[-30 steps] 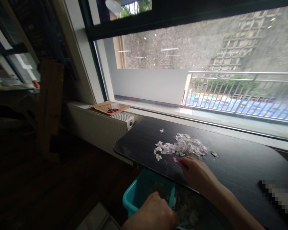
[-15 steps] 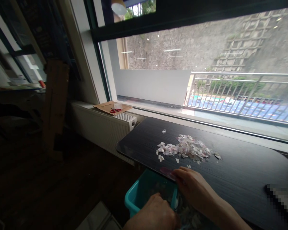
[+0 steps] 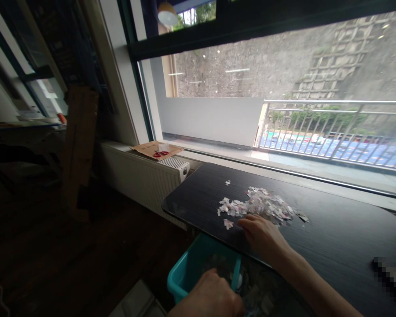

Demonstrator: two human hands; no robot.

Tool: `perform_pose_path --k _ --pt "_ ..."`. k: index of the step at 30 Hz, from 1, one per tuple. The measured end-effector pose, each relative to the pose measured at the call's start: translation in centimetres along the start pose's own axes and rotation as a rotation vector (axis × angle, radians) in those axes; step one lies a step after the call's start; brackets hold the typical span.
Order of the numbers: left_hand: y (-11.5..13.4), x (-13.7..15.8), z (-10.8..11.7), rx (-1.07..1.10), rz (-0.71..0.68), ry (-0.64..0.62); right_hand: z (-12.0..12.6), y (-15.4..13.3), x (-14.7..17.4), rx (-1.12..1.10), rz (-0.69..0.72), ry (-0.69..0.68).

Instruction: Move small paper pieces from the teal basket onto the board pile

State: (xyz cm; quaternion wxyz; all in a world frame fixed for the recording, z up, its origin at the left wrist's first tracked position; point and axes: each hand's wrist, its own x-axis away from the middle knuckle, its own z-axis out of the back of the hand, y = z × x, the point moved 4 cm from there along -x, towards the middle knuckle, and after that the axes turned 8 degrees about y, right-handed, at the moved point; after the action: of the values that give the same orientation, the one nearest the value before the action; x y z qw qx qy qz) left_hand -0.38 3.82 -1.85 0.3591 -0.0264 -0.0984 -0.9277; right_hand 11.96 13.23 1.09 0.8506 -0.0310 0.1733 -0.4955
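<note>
My left hand [image 3: 214, 293] is closed at the near side of a teal plastic bin [image 3: 178, 277], its fingers wrapped over the rim. The bin stands against the front edge of a black table [image 3: 333, 233], with paper bits dimly visible inside. Above the tabletop, my right hand [image 3: 262, 231] is curled, fingers together and pointing left. Its fingertips are beside a small clump of scraps [image 3: 228, 224], at the near side of a heap of small cut paper pieces [image 3: 267, 204]. What the right fingers hold is hidden.
Red-handled scissors [image 3: 161, 153] lie on brown paper [image 3: 145, 149] atop a white radiator [image 3: 145, 176]. A dark-edged, pixelated object [image 3: 391, 277] is at the table's right. More scraps [image 3: 259, 290] show below the table edge. A tall cardboard piece [image 3: 81, 145] stands left.
My right hand has moved up from the table edge toward the heap. The pink blur at its fingertips no longer shows clearly. My left hand stays at the bin, which has shifted slightly left in view.
</note>
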Motion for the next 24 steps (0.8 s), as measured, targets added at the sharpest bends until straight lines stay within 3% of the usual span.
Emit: perform_pose_path --k 5,9,13,17,21,24 --pt "-0.4 0.9 0.1 0.052 0.024 0.066 1.3 2.1 3.2 0.094 -0.049 -0.048" --pt "0.0 0.9 0.1 0.04 0.021 0.065 2.0 1.0 1.2 0.113 -0.025 0.019" --pt "-0.2 0.6 -1.1 -0.033 -0.021 -0.012 1.5 0.1 -1.0 0.127 -0.002 -0.008" --pt "-1.2 0.0 -2.8 -0.074 -0.051 -0.04 1.7 1.9 2.2 0.094 0.054 -0.033" --pt "-1.4 -0.9 -3.9 -0.056 -0.043 -0.038 2.9 4.7 5.7 0.105 -0.028 0.071" --pt "-1.6 -1.0 -4.9 0.002 0.011 0.0 3.2 5.1 4.8 0.115 -0.084 0.171"
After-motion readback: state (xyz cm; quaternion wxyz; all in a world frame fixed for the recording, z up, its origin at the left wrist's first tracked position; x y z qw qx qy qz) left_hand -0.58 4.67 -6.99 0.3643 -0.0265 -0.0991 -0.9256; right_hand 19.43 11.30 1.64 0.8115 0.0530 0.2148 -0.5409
